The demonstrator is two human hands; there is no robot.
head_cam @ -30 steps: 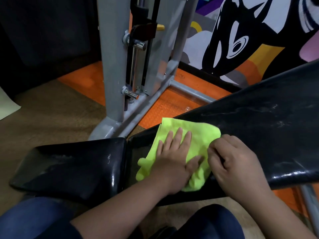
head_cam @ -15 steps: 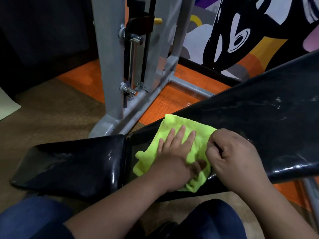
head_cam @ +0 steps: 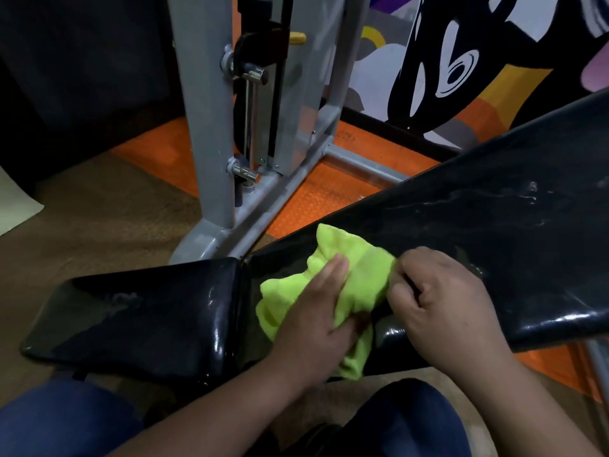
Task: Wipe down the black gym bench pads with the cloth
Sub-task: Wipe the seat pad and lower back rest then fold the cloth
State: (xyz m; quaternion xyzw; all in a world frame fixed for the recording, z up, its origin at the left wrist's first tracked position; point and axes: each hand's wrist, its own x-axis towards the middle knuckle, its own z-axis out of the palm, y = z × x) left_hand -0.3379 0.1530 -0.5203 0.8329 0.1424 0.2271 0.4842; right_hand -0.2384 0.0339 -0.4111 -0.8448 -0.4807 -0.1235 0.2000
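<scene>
Head view shows the inclined black back pad (head_cam: 478, 225) rising rightward, the flat seat pad (head_cam: 138, 311) beside it; the bunched yellow-green cloth (head_cam: 359, 278) lies at the back pad's lower end; left hand (head_cam: 316, 324) gathers it, right hand (head_cam: 438, 301) pinches its edge.

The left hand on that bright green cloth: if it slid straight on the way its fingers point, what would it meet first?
Probably more bunched bright green cloth ahead of the left hand, then the shiny inclined black back pad. Past the pad's far edge lies the orange floor mat, though depth is unclear.
</scene>
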